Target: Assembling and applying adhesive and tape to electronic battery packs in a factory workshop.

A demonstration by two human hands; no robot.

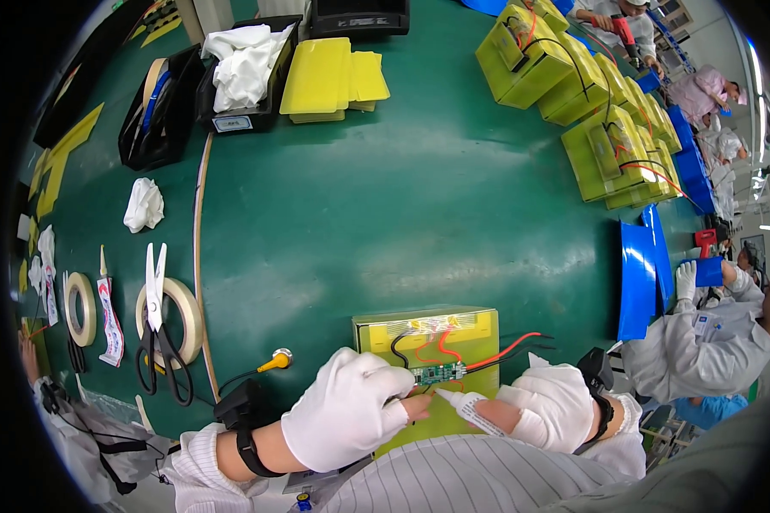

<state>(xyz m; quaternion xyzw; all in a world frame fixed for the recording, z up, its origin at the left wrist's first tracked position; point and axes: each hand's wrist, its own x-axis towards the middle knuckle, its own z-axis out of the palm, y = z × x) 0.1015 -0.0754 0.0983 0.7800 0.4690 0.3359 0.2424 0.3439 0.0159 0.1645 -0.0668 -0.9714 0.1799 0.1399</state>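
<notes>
A yellow battery pack [475,329] stands at the table's front edge, right before me. On it lies a small green circuit board [439,373] with red and black wires. My left hand [351,410], in a white glove with bare fingertips, pinches the board's left end; the exact grip is partly hidden. My right hand [546,409], gloved the same way, is closed around a white glue tube [470,412]. The tube's pointed nozzle tilts up and left, close to the board's lower edge. Whether its tip touches cannot be made out.
Scissors [154,299] lie over a tape roll [192,329] at left, beside another tube [109,321]. Black bins [231,124] and yellow sheets [321,81] are at the back. Yellow packs [522,64] and blue sheets [637,282] line the right, where co-workers [710,333] work.
</notes>
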